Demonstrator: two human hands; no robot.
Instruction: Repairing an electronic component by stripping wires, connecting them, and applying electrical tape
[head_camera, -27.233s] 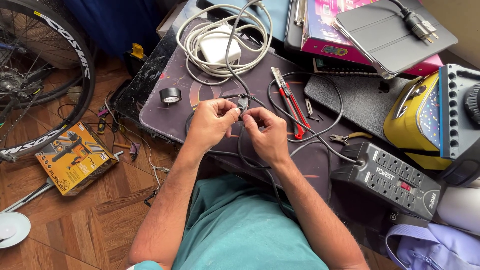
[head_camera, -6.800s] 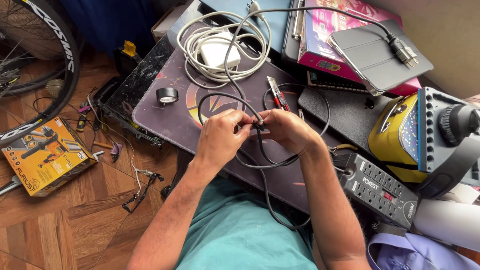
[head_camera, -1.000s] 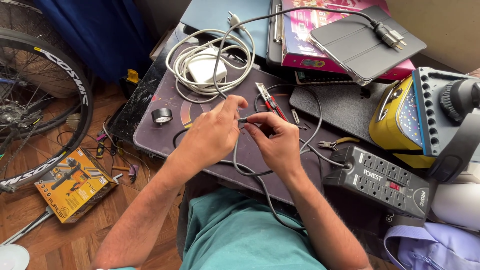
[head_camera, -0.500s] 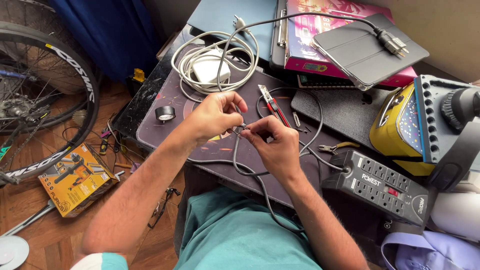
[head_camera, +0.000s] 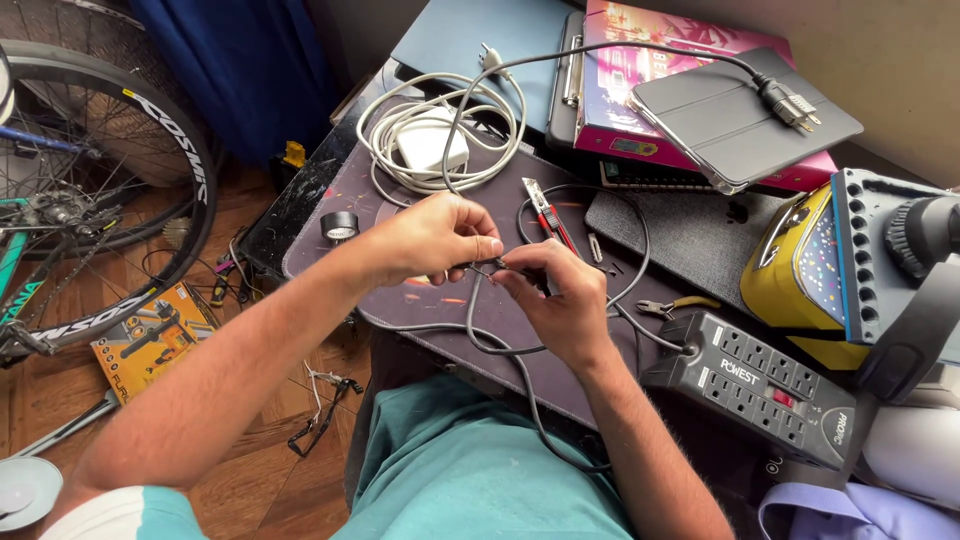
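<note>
- Grey cable (head_camera: 470, 320): pinched between my two hands above the dark purple board (head_camera: 420, 190); from the pinch it drops in a loop across the board toward my lap, while another stretch runs back past the white coil to a plug resting on the grey tablet cover (head_camera: 745, 115).
- Left hand (head_camera: 435, 238): fingers curled and pressed together, thumb and fingertips nipping the cable at the meeting point.
- Right hand (head_camera: 560, 295): fingers bunched, tips gripping the same cable just beside my left fingertips; the two hands are touching or nearly so. What exactly sits between the fingertips is too small for me to tell.
- White cable coil with white adapter (head_camera: 432, 140): lying on the far end of the board, well apart from my hands.
- Roll of black tape (head_camera: 340, 226): on the board, near my left wrist.
- Red-handled tool (head_camera: 548, 210): lying on the board just beyond my right hand.
- Small yellow-handled pliers (head_camera: 680, 306): on the board's right edge, beside the power strip.
- Black power strip (head_camera: 765, 385): to the right of my right forearm.
- Pink book (head_camera: 660, 40): under the tablet cover.
- Bicycle wheel (head_camera: 190, 170): on the wooden floor, far left.
- Yellow box (head_camera: 150, 335): on the floor beside the wheel.
</note>
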